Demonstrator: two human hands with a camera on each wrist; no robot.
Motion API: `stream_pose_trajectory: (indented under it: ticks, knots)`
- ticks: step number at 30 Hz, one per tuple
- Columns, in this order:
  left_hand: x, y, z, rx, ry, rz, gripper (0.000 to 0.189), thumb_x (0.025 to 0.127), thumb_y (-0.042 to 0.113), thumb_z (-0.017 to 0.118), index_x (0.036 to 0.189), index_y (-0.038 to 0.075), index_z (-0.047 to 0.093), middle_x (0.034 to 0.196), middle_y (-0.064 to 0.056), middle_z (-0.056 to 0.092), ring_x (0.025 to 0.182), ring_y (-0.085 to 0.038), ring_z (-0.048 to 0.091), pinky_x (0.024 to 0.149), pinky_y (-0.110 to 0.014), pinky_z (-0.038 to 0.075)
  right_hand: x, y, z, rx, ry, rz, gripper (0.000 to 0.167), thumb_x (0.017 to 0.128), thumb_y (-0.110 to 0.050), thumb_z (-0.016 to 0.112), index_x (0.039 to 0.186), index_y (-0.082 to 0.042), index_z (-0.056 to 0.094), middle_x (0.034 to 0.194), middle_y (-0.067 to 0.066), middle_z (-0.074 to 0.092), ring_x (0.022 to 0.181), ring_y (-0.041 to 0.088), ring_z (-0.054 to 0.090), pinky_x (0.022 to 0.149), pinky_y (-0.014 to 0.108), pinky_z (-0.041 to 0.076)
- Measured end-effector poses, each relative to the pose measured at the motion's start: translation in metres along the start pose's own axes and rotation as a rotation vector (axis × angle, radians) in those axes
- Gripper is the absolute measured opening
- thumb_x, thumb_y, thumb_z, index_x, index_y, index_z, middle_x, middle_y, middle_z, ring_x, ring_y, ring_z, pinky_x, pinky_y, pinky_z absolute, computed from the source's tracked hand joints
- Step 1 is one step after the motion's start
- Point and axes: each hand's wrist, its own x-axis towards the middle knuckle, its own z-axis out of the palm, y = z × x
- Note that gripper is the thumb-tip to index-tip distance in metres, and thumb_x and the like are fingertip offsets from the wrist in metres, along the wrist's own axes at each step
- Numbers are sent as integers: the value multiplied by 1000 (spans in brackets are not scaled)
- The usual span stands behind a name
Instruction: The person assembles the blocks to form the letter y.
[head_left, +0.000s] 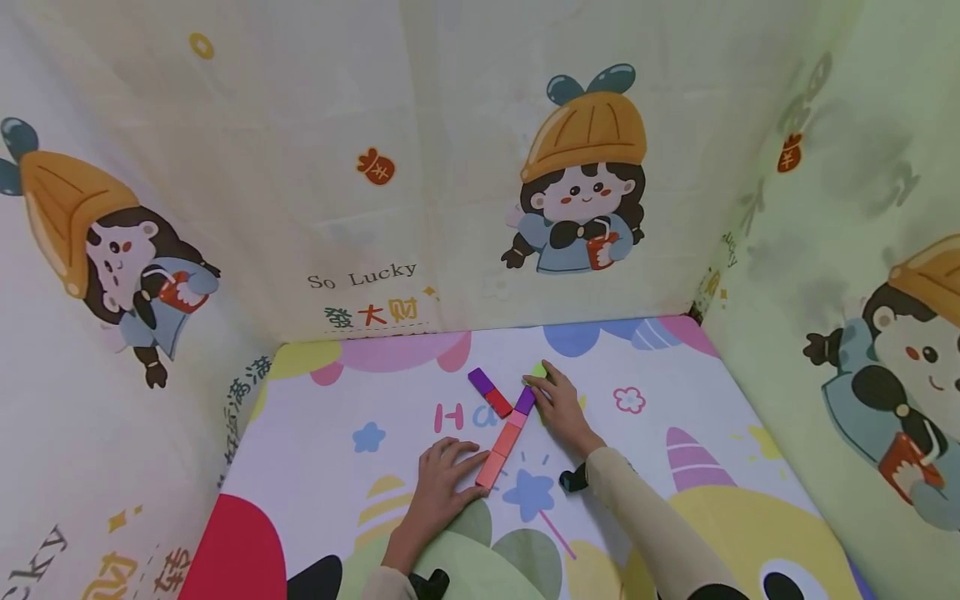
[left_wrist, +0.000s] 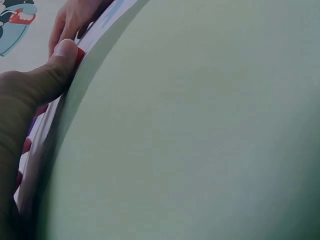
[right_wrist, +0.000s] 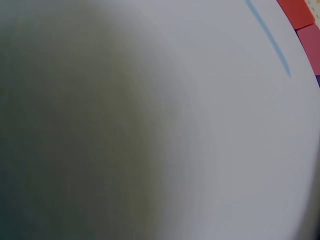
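In the head view, a slanting row of blocks lies on the printed mat, with coral-red blocks (head_left: 492, 470) at the near end, then a pink block, then a purple block (head_left: 525, 401). At its far end is a light green block (head_left: 538, 371), which my right hand (head_left: 561, 408) pinches between thumb and fingers. My left hand (head_left: 441, 479) rests beside the near end, its fingers spread and the tips of thumb and index finger right at the row. A short piece, purple and red (head_left: 498, 404), branches off to the left. The right wrist view catches a pink block (right_wrist: 311, 46) at its edge.
The patterned mat (head_left: 315, 450) carries printed stars, letters and shapes. A cream cloth wall (head_left: 465, 208) with printed cartoon figures rises at the back, and similar cloth stands on both sides. Near each wrist sits a small black object (head_left: 573, 478).
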Motion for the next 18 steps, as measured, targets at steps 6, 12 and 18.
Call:
stream_pose_trajectory:
  ticks: [6, 12, 18]
  knots:
    - [7, 12, -1, -17, 29, -100, 48, 95, 45, 73, 138, 24, 69, 132, 0, 67, 130, -31, 51, 103, -60, 38, 2, 2, 1, -4, 11, -7, 36, 108, -19, 57, 143, -21, 64, 172, 15, 27, 159, 42, 24, 127, 64, 20]
    - [40, 43, 14, 41, 62, -370, 43, 96, 44, 72, 131, 19, 70, 121, -2, 70, 115, -25, 58, 93, -48, 47, 1, 4, 2, -24, 37, -26, 36, 108, -18, 57, 142, -19, 65, 171, 16, 29, 158, 43, 27, 126, 64, 22]
    - [72, 65, 39, 197, 30, -483, 52, 91, 51, 76, 126, 14, 68, 117, -7, 69, 105, -27, 60, 88, -46, 52, 2, 4, 5, -34, 100, -111, 33, 106, -14, 60, 137, -12, 69, 165, 25, 37, 153, 48, 35, 123, 67, 26]
